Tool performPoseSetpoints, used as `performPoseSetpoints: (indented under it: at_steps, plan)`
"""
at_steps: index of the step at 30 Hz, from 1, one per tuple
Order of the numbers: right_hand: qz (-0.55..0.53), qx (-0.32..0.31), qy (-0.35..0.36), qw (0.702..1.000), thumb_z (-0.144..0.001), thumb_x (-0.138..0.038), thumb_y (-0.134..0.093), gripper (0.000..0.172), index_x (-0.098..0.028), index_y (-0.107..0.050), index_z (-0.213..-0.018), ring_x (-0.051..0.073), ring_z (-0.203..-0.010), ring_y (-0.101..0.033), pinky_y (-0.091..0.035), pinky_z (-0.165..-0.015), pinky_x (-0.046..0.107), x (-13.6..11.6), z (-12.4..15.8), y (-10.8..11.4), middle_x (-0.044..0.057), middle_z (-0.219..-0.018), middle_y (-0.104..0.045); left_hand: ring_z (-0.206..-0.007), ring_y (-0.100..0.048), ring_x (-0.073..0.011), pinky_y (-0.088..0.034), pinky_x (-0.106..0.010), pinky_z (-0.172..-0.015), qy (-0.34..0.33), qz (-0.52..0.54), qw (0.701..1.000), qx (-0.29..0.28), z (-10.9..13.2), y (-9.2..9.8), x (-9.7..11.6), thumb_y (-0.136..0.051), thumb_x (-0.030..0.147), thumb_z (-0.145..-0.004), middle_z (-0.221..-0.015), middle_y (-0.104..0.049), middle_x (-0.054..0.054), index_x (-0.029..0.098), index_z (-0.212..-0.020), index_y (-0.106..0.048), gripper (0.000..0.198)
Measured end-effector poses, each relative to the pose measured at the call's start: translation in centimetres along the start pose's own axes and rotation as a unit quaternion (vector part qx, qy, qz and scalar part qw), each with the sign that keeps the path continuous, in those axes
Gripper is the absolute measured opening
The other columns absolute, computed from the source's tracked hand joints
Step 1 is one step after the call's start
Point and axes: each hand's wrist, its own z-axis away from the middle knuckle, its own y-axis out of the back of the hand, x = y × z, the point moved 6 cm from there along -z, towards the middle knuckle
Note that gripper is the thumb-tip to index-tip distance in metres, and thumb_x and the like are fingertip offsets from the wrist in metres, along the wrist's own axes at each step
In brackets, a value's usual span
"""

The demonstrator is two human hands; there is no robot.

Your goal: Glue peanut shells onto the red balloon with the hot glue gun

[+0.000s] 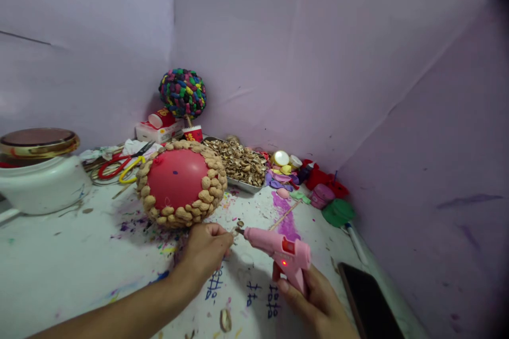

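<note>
My right hand (314, 296) grips a pink glue gun (280, 250) with its red light on, nozzle pointing left. My left hand (207, 251) is closed in a pinch on a small peanut shell piece (234, 232) held right at the nozzle tip. Just behind the hands sits a red balloon (177, 177) ringed and partly covered with glued peanut shells (212, 185). It rests on the paint-stained white table (59, 265).
A metal tray of peanut shells (238, 164) lies behind the balloon. A multicoloured ball on a stick (183, 92), scissors (119, 164), a white pot with gold lid (40, 169), loose balloons (282, 177), pink and green lids (332, 204) and a dark phone (369, 304) surround the work area.
</note>
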Motion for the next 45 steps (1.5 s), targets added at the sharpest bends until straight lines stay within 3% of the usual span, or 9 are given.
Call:
performPoseSetpoints:
  at_steps: [5,9,13,17,25,30,35,45]
  plan:
    - [0.038,-0.030,-0.021,0.999,-0.075,-0.043,-0.058,0.032,-0.021,-0.063,-0.097,0.025,-0.084,-0.059,-0.046,-0.078,0.035,0.9,-0.2,0.0,0.007,-0.089,-0.066,-0.027,-0.030,-0.0058,-0.017,-0.018,-0.032,-0.002,-0.003,1.000,0.003,0.1,0.0,0.0,-0.049,0.013,-0.066,-0.029,-0.040,0.007,0.017,-0.042,-0.045,0.024]
    - [0.052,-0.046,-0.003,0.998,-0.076,-0.041,-0.057,0.037,-0.020,-0.060,-0.107,0.025,-0.086,-0.059,-0.047,-0.079,0.035,0.5,-0.2,-0.4,0.008,-0.093,-0.067,-0.027,-0.030,-0.0057,-0.018,-0.018,-0.032,-0.009,-0.011,1.000,0.007,0.2,0.1,0.1,-0.050,0.013,-0.065,-0.029,-0.038,0.007,0.016,-0.042,-0.046,0.023]
    - [0.057,-0.027,0.026,0.998,-0.076,-0.041,-0.057,0.030,-0.020,-0.065,-0.095,0.023,-0.076,-0.060,-0.049,-0.070,0.031,-0.4,-0.2,-0.3,0.006,-0.082,-0.067,-0.026,-0.029,-0.0058,-0.017,-0.018,-0.032,-0.003,-0.016,1.000,0.008,0.2,0.1,-0.1,-0.049,0.013,-0.066,-0.027,-0.036,0.007,0.017,-0.041,-0.046,0.025]
    - [0.082,-0.007,0.028,0.996,-0.075,-0.040,-0.057,0.024,-0.021,-0.067,-0.086,0.023,-0.075,-0.061,-0.049,-0.072,0.030,-1.0,-0.2,-0.2,0.005,-0.080,-0.068,-0.026,-0.031,-0.0061,-0.018,-0.018,-0.032,-0.012,-0.013,1.000,0.007,0.2,0.1,0.0,-0.049,0.015,-0.067,-0.027,-0.036,0.007,0.017,-0.041,-0.045,0.026]
    - [0.057,-0.010,0.026,0.998,-0.075,-0.040,-0.058,0.029,-0.020,-0.066,-0.095,0.023,-0.078,-0.062,-0.050,-0.072,0.032,-0.3,-0.2,-0.1,0.007,-0.082,-0.069,-0.026,-0.029,-0.0068,-0.017,-0.019,-0.032,-0.012,-0.032,0.999,0.013,0.3,0.2,0.2,-0.049,0.016,-0.066,-0.025,-0.034,0.007,0.018,-0.040,-0.045,0.026]
    - [0.032,-0.016,0.017,0.999,-0.076,-0.039,-0.058,0.035,-0.020,-0.061,-0.105,0.025,-0.092,-0.060,-0.047,-0.081,0.035,0.4,-0.3,-0.1,0.010,-0.099,-0.067,-0.028,-0.032,-0.0070,-0.020,-0.019,-0.033,-0.036,-0.013,0.999,0.015,-0.1,0.1,-0.1,-0.049,0.016,-0.062,-0.029,-0.038,0.007,0.017,-0.041,-0.045,0.022]
    - [0.026,-0.013,0.015,0.999,-0.074,-0.038,-0.058,0.023,-0.020,-0.065,-0.089,0.025,-0.083,-0.061,-0.048,-0.076,0.035,-0.2,-0.2,0.0,0.007,-0.083,-0.067,-0.027,-0.030,-0.0068,-0.017,-0.019,-0.033,-0.025,-0.005,0.999,0.021,0.0,0.1,-0.2,-0.048,0.015,-0.061,-0.028,-0.035,0.008,0.018,-0.041,-0.042,0.022]
    - [0.044,-0.014,0.030,0.998,-0.074,-0.032,-0.058,0.021,-0.022,-0.067,-0.090,0.024,-0.072,-0.060,-0.048,-0.072,0.037,-0.9,-0.4,-0.1,0.004,-0.076,-0.065,-0.029,-0.030,-0.0075,-0.019,-0.020,-0.034,-0.031,-0.032,0.998,0.033,0.6,0.3,0.5,-0.047,0.015,-0.061,-0.027,-0.034,0.008,0.019,-0.042,-0.041,0.021]
